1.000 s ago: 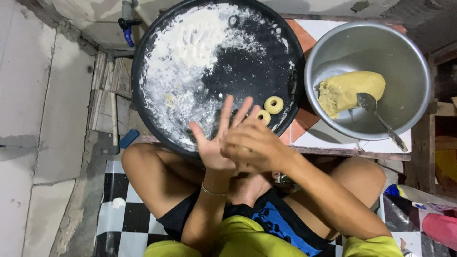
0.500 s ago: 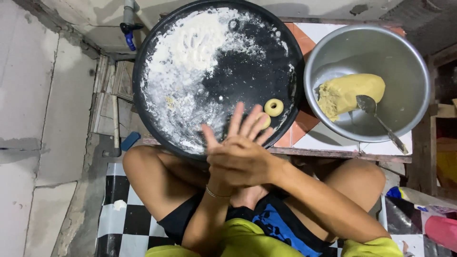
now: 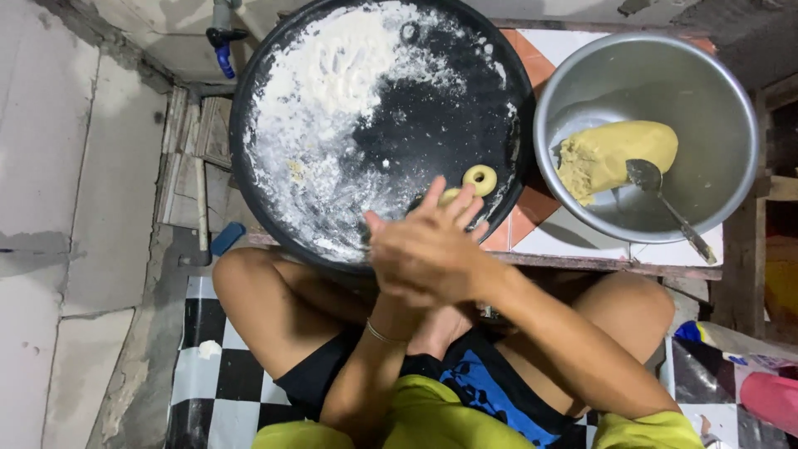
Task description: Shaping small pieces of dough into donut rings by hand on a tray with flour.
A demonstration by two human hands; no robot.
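Note:
My hands are pressed together palm to palm over the near rim of a round black tray dusted with white flour. My right hand lies on top and covers most of my left hand, whose fingertips stick out toward the tray. Whatever is between the palms is hidden. Just beyond the fingertips a small ring of yellow dough lies on the tray. A second ring beside it is partly behind the fingers.
A metal bowl at the right holds a lump of yellow dough and a spoon. Tray and bowl rest on a low tiled stand. My bare knees flank the stand above a checkered floor. A blue tap is at the back left.
My right hand has slid across and over my left palm. The left fingers, spread wide a second ago, are now closer together and mostly covered. The dough rings have not moved.

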